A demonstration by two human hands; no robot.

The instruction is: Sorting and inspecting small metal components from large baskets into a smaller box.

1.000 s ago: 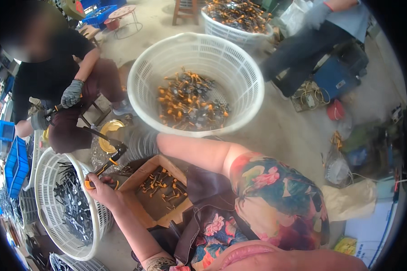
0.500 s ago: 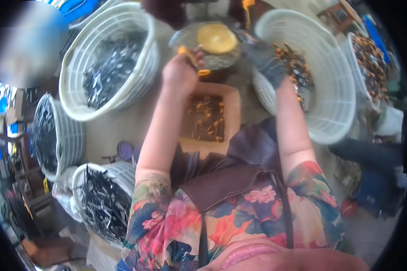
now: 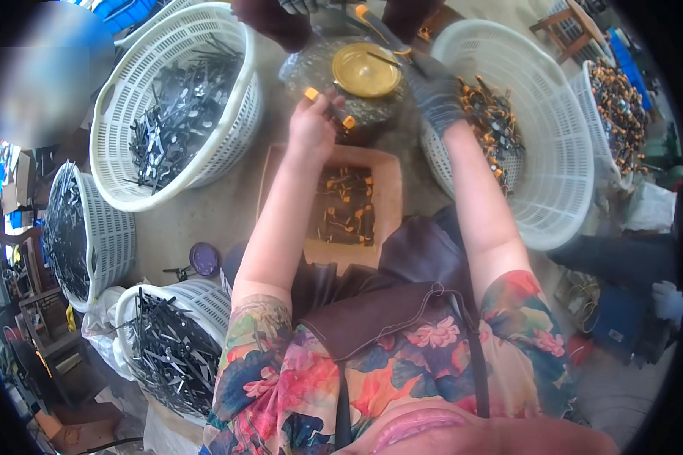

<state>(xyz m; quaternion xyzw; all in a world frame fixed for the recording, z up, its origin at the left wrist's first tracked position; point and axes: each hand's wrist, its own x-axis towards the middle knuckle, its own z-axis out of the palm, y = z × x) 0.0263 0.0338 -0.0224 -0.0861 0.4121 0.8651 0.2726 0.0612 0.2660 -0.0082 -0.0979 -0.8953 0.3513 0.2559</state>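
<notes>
My bare left hand [image 3: 316, 127] is closed on a small black-and-orange part [image 3: 348, 122]; its orange ends stick out past the fingers. Beyond it, a round yellow disc [image 3: 360, 80] rests on a clear, bumpy plastic-wrapped base [image 3: 303, 64]. My right hand [image 3: 435, 89], in a grey glove, reaches to the disc's right side. Its fingers close on a long dark piece with orange ends [image 3: 379, 29], whose exact kind I cannot make out. A thin dark rod [image 3: 382, 58] crosses the disc's upper edge. Below my hands, a tan box [image 3: 391, 205] holds several black-and-orange parts [image 3: 347, 205].
White baskets [image 3: 106, 144] of black metal parts stand at left, another [image 3: 176, 288] nearer me. On the right, a large white basket [image 3: 561, 152] holds black-and-orange parts, with a fuller one [image 3: 618, 114] beyond. A person's gloved hand [image 3: 300, 6] and dark legs show opposite. A purple lid [image 3: 204, 258] lies left.
My left hand has moved slightly away from the box and turned. My right hand has shifted left toward the disc, and the long dark piece with orange ends now shows by its fingers.
</notes>
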